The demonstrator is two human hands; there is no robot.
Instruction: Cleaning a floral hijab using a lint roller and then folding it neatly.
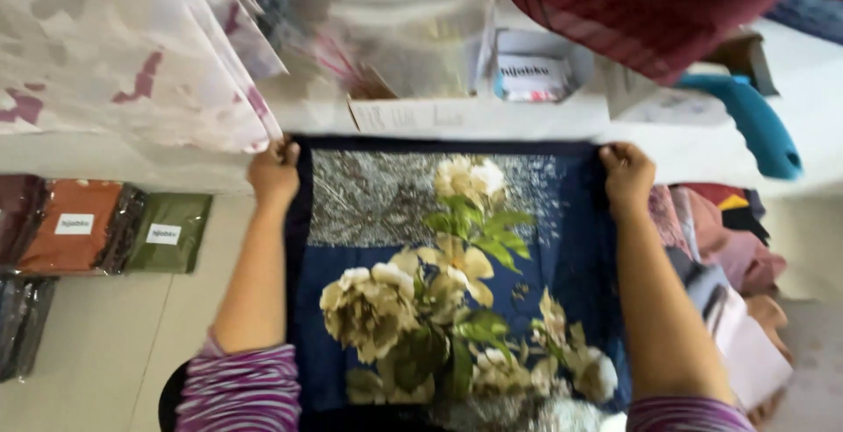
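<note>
The left hand (274, 174) and right hand (627, 171) each close on a far corner of the navy floral scarf (457, 283), at eleven and one o'clock; even tension would keep it flat across the bench (97, 344).

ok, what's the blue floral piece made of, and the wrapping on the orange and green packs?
Blue floral cloth: looks like thin woven fabric with a printed pattern, slight sheen; it lies flat between the left hand and right hand. Fibre unclear. Orange pack and green pack: likely folded cloth in clear plastic film, judging by glossy glare.
</note>
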